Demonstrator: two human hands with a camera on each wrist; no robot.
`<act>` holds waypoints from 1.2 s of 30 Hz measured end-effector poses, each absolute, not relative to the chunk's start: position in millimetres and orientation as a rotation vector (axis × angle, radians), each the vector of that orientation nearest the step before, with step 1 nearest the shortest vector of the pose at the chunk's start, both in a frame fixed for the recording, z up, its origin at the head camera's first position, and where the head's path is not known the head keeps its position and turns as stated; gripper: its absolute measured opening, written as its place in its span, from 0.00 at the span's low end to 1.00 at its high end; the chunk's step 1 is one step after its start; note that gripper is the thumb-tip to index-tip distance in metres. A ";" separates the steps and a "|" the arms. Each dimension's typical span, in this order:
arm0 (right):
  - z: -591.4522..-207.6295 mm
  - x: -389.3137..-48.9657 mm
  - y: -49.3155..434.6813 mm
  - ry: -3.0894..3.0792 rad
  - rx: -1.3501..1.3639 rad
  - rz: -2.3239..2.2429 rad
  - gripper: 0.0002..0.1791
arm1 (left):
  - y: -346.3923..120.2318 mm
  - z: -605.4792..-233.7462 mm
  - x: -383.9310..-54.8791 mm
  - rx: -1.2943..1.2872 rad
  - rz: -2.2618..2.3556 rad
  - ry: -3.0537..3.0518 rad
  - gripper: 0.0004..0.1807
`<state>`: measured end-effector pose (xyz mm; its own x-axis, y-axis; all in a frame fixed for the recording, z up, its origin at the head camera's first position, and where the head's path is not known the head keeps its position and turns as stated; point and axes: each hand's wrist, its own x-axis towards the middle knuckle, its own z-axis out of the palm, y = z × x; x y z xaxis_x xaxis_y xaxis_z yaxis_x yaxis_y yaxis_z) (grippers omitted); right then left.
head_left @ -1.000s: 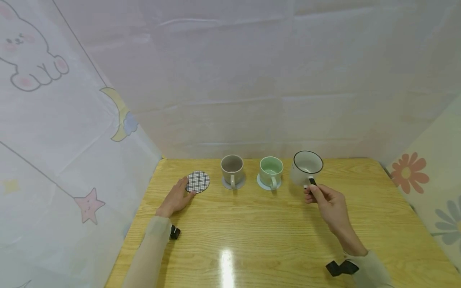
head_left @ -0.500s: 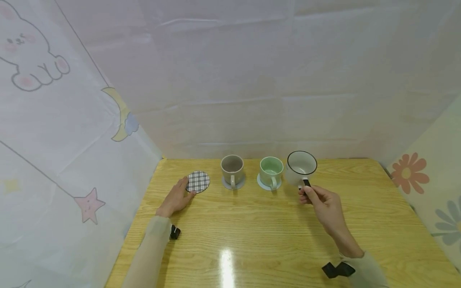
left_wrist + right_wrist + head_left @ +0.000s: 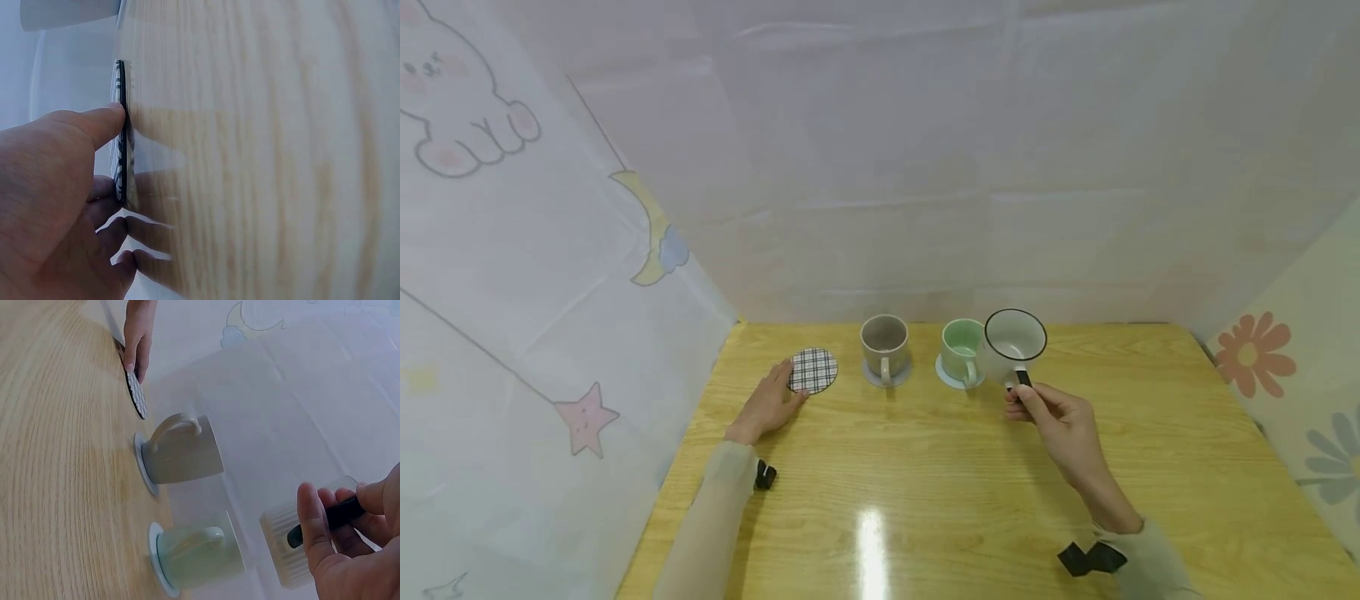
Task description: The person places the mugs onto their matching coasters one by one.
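Note:
My right hand (image 3: pixel 1063 429) grips the black handle of a pale mug (image 3: pixel 1015 335) with a dark rim. That mug is held up off the table; its ribbed side (image 3: pixel 284 540) shows in the right wrist view. In the head view it partly covers the right side of a green mug (image 3: pixel 961 350), which stands on a pale coaster (image 3: pixel 949 379). My left hand (image 3: pixel 765 407) rests on the table at the left edge of a round plaid coaster (image 3: pixel 813 371), thumb and fingertips touching it. Between them a grey-brown mug (image 3: pixel 880 354) stands on another coaster (image 3: pixel 904 374).
The wooden table (image 3: pixel 820 500) ends at a pale hanging sheet (image 3: pixel 880 167) behind the mugs. A printed sheet (image 3: pixel 512 275) closes off the left side, and a floral one (image 3: pixel 1300 350) the right. Wood surface extends to the front and right.
My right hand has carried the pale mug leftward, from beside the green mug to partly overlapping it in view. My left hand and the plaid coaster have stayed put; the head view has tipped slightly.

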<state>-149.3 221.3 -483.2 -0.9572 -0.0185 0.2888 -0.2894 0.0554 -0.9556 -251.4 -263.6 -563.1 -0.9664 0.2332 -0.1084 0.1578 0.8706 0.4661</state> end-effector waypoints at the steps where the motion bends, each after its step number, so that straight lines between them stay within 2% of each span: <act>1: -483.2 -149.3 220.4 -2.124 0.321 2.012 0.15 | -263.5 -562.5 -251.6 0.306 0.696 2.882 0.44; 36: -479.7 -151.4 196.3 -2.048 0.646 2.048 0.09 | -265.0 -566.0 -250.8 0.336 0.770 2.875 0.44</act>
